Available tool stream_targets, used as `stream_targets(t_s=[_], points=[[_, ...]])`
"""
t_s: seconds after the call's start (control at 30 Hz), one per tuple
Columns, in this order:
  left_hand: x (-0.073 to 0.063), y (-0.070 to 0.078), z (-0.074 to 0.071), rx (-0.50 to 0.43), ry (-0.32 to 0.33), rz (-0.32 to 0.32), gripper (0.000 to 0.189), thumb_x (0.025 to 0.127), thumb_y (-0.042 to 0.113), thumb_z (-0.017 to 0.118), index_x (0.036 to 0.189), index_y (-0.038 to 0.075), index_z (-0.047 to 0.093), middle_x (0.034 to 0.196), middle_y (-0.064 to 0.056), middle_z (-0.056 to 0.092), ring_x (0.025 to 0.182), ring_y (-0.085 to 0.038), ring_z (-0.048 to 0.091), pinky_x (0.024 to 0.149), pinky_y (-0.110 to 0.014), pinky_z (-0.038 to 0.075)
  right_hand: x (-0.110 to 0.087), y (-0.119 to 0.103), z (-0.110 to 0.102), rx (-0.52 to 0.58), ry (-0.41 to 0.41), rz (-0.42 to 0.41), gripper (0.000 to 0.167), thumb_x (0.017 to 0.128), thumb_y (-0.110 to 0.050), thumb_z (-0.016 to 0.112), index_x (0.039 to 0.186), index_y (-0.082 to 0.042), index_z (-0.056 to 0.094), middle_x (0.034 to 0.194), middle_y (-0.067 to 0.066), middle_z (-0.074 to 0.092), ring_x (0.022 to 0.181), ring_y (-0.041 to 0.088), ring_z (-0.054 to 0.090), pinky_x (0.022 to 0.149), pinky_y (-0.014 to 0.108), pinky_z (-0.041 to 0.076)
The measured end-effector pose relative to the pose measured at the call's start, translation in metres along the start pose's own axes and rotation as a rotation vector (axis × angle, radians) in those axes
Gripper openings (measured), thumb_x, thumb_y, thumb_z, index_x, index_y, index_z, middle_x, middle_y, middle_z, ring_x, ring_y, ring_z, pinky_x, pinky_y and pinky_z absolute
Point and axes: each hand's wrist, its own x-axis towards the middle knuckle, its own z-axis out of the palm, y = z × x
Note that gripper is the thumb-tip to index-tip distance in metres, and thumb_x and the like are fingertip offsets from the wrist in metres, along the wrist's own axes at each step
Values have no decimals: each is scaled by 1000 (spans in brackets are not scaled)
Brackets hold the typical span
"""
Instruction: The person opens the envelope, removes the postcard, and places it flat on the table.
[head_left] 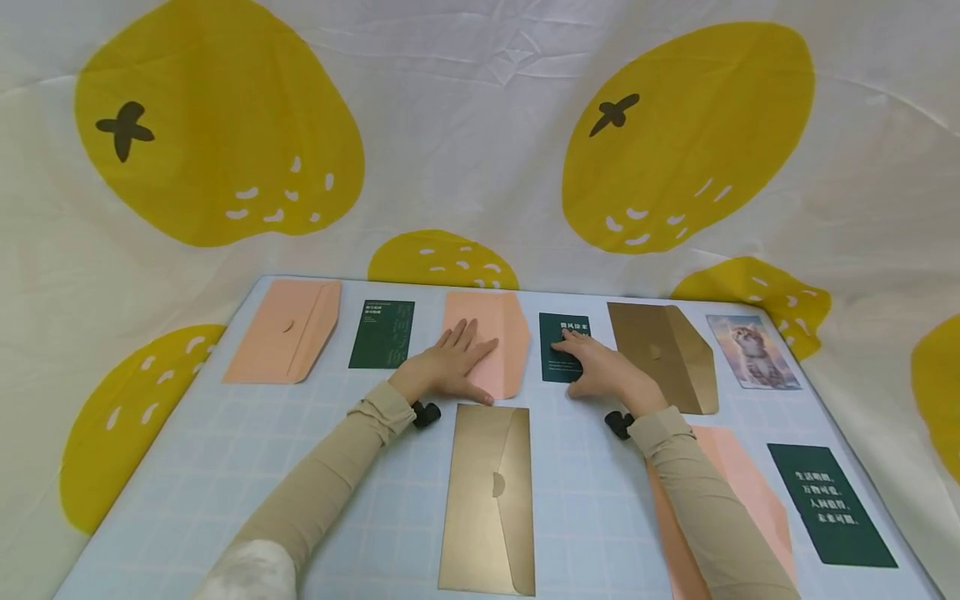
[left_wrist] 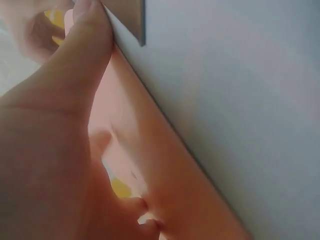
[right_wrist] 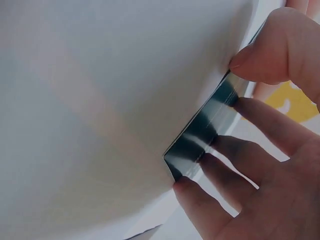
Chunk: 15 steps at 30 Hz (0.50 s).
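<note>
Spread flat, my left hand (head_left: 446, 367) rests on a pink envelope (head_left: 512, 342) at the back middle of the table. In the left wrist view its thumb lies along the edge of that envelope (left_wrist: 170, 170). My right hand (head_left: 611, 373) touches a small dark green card (head_left: 553, 327) with white print to the right of the envelope. The right wrist view has several fingertips on the green card (right_wrist: 187, 152) and the thumb at its edge; the card lies flat. Below the left hand lies a closed gold envelope (head_left: 480, 500).
Another pink envelope (head_left: 270, 333) and a green card (head_left: 375, 342) lie at left. Rightward are an open-flapped gold envelope (head_left: 637, 333), a kitten card (head_left: 753, 354), a large green card (head_left: 828, 508) and a pink envelope (head_left: 757, 492) partly under the right forearm. A fruit-print cloth (head_left: 465, 167) hangs behind.
</note>
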Motion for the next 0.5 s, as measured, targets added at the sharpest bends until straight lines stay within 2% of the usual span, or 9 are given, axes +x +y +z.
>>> stream_targets(t_s=[0.13, 0.2, 0.37, 0.5], points=[[3, 2, -1, -23, -54, -6, 89, 84, 74, 56, 158, 43, 16, 161, -25, -15, 147, -43, -16, 118, -53, -2, 1, -1, 0, 4, -15, 0, 76, 79, -11, 78, 148, -6, 46, 161, 20, 22, 147, 41, 19, 110, 61, 27], [5, 3, -2, -30, -85, -20, 86, 84, 73, 57, 156, 49, 16, 161, -25, -17, 146, -43, -19, 118, -54, -3, 1, -1, 0, 4, -17, -3, 75, 79, -10, 77, 147, -5, 46, 161, 22, 21, 147, 42, 18, 110, 61, 27], [10, 7, -6, -61, -125, -63, 85, 83, 69, 63, 154, 52, 20, 161, -23, -19, 146, -41, -21, 117, -54, -5, 2, -1, 1, 1, -15, -4, 74, 79, -9, 76, 146, -3, 47, 161, 22, 22, 148, 42, 17, 111, 60, 26], [12, 9, -8, -62, -141, -75, 85, 83, 69, 64, 154, 51, 20, 161, -23, -20, 146, -41, -22, 117, -54, -5, 2, 0, 0, 6, -12, 12, 74, 79, -10, 77, 146, -4, 48, 161, 22, 22, 147, 42, 18, 111, 60, 26]])
